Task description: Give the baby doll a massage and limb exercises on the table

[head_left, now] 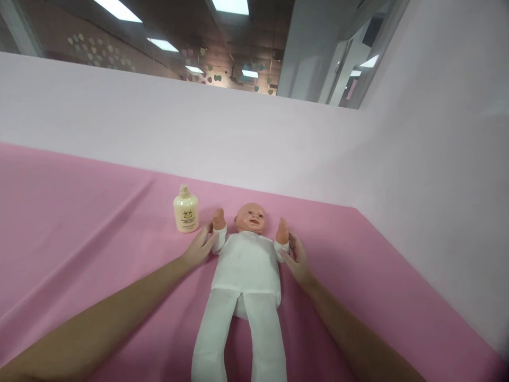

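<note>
A baby doll (247, 262) with a white cloth body lies on its back on the pink sheet (131, 239), head toward the wall. Both of its forearms point upward. My left hand (201, 245) is closed around the doll's wrist on the left of the picture, thumb in front and fingers behind. On the other side, my right hand (297, 259) grips the opposite wrist in the same manner, at the white cuff. Parts of the fingers of both hands are hidden behind the doll's arms. A cream-coloured bottle (186, 210) stands just left of my left hand, not touching it.
A white wall (222, 138) rises behind the sheet, and another wall (445, 175) closes the right side. Above the back wall is a window (178, 42) showing ceiling lights and heart-shaped decorations. A raised fold runs across the sheet at the left.
</note>
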`<state>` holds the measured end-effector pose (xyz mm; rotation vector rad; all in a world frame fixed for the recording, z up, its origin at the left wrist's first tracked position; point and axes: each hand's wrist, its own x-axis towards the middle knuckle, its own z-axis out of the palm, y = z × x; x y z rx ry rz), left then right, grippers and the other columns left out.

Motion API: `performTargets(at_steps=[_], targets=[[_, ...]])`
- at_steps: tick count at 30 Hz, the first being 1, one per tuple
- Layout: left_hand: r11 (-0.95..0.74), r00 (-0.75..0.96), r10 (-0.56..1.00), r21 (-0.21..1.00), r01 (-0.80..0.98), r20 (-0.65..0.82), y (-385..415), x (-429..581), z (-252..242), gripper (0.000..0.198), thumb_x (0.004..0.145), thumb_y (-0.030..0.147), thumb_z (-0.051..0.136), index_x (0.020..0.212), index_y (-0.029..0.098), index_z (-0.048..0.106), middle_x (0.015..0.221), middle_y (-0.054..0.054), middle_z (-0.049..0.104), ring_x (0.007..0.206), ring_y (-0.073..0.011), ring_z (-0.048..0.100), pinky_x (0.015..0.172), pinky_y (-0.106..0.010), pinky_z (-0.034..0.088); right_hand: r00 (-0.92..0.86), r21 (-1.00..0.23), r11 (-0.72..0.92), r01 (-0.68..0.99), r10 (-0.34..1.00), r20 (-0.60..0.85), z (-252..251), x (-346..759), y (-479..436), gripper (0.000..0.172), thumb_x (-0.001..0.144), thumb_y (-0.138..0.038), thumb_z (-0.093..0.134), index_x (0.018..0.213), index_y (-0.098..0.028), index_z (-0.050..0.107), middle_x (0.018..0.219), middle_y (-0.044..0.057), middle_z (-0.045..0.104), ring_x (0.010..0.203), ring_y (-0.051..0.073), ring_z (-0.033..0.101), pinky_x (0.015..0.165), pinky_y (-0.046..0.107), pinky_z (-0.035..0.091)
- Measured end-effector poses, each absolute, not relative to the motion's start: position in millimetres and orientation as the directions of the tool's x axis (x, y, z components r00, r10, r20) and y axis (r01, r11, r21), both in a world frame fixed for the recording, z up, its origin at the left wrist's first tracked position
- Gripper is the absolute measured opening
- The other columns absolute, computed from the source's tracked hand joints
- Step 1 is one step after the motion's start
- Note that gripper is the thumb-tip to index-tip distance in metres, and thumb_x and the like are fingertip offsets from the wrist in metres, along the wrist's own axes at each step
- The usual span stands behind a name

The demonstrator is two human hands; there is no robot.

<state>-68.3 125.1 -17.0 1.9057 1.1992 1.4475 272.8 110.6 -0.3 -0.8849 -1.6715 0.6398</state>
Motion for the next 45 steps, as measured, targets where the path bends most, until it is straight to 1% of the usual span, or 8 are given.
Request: performTargets(at_steps=[4, 9, 14, 18, 22, 31, 39, 45], targets=[[-0.844, 0.553, 0.536, 0.385, 0.374, 0.637, 94.8, -80.4, -6.3, 0.039, 0.090, 0.038, 0.053, 0.125, 0.020, 0.049, 0.125, -0.015, 0.062, 0.116, -0.0299, 0.058, 0.102, -0.050, 0.045, -0.491, -0.416, 0.842, 0.343, 0.538, 0.685, 9.7, 280.4, 85.9, 0.053, 0.080, -0.020, 0.059, 0.132, -0.025, 0.051, 0.119, 0.011, 0.067, 0.113, 0.027, 0.064, 0.101, 0.047, 0.052], [-0.922, 0.672, 0.375, 0.180, 0.344, 0.639, 83.9, -81.7, -0.7, 0.039, 0.088, 0.037, 0.056, 0.123, 0.022, 0.048, 0.123, -0.016, 0.063, 0.117, -0.0310, 0.058, 0.101, -0.053, 0.046, -0.677, -0.140, 0.949, 0.281, 0.300, 0.673, 17.1, 279.7, 77.3, 0.047, 0.078, -0.015, 0.053, 0.124, -0.027, 0.056, 0.114, 0.008, 0.070, 0.109, 0.027, 0.066, 0.100, 0.051, 0.052], [-0.833, 0.548, 0.548, 0.352, 0.427, 0.632, 89.6, -76.5, -3.5, 0.040, 0.093, 0.033, 0.049, 0.131, 0.022, 0.044, 0.128, -0.015, 0.060, 0.120, -0.0288, 0.057, 0.103, -0.049, 0.046, -0.522, -0.361, 0.836, 0.412, 0.542, 0.659, 7.5, 279.3, 85.3, 0.051, 0.090, -0.021, 0.049, 0.141, -0.027, 0.043, 0.130, 0.011, 0.062, 0.124, 0.026, 0.059, 0.108, 0.048, 0.048], [-0.578, 0.215, 0.792, 0.590, 0.564, 0.571, 104.1, -77.5, -12.0, 0.050, 0.095, 0.038, 0.049, 0.138, 0.019, 0.033, 0.135, -0.018, 0.052, 0.128, -0.0303, 0.052, 0.107, -0.051, 0.044, -0.249, -0.671, 0.572, 0.473, 0.817, 0.520, 2.4, 278.3, 97.0, 0.062, 0.100, -0.041, 0.042, 0.156, -0.028, 0.019, 0.159, 0.009, 0.033, 0.149, 0.025, 0.030, 0.123, 0.050, 0.028], [-0.429, -0.012, 0.844, 0.689, 0.584, 0.536, 121.7, -82.7, -23.8, 0.058, 0.094, 0.043, 0.049, 0.141, 0.017, 0.027, 0.138, -0.019, 0.048, 0.129, -0.0298, 0.051, 0.107, -0.051, 0.044, -0.069, -0.771, 0.460, 0.441, 0.874, 0.481, 3.6, 279.4, 107.9, 0.070, 0.100, -0.054, 0.037, 0.159, -0.032, 0.005, 0.167, 0.003, 0.013, 0.154, 0.022, 0.011, 0.126, 0.052, 0.014], [-0.406, 0.153, 0.902, 0.671, 0.620, 0.404, 130.5, -83.6, -19.3, 0.064, 0.098, 0.052, 0.036, 0.152, 0.018, 0.034, 0.154, -0.013, 0.042, 0.141, -0.0298, 0.041, 0.118, -0.047, 0.031, -0.095, -0.842, 0.295, 0.451, 0.954, 0.283, -6.2, 288.0, 123.6, 0.068, 0.097, -0.063, 0.037, 0.157, -0.033, 0.023, 0.162, -0.001, 0.029, 0.150, 0.024, 0.028, 0.125, 0.051, 0.021], [-0.351, 0.203, 0.935, 0.683, 0.640, 0.290, 133.8, -83.5, -17.4, 0.072, 0.094, 0.065, 0.038, 0.150, 0.020, 0.043, 0.146, -0.010, 0.053, 0.135, -0.0331, 0.047, 0.115, -0.048, 0.034, -0.050, -0.863, 0.179, 0.473, 0.983, 0.177, -11.8, 289.2, 130.9, 0.071, 0.094, -0.068, 0.036, 0.155, -0.032, 0.029, 0.162, -0.002, 0.029, 0.151, 0.025, 0.025, 0.126, 0.051, 0.018], [-0.347, 0.160, 0.937, 0.788, 0.508, 0.310, 119.1, -80.1, -7.9, 0.097, 0.089, 0.056, 0.056, 0.160, 0.024, -0.003, 0.147, -0.013, 0.051, 0.138, -0.0294, 0.047, 0.113, -0.048, 0.038, -0.146, -0.853, 0.379, 0.358, 0.925, 0.350, -2.9, 283.2, 115.0, 0.070, 0.096, -0.055, 0.047, 0.157, -0.035, 0.020, 0.163, 0.002, 0.028, 0.148, 0.024, 0.033, 0.121, 0.048, 0.033]])
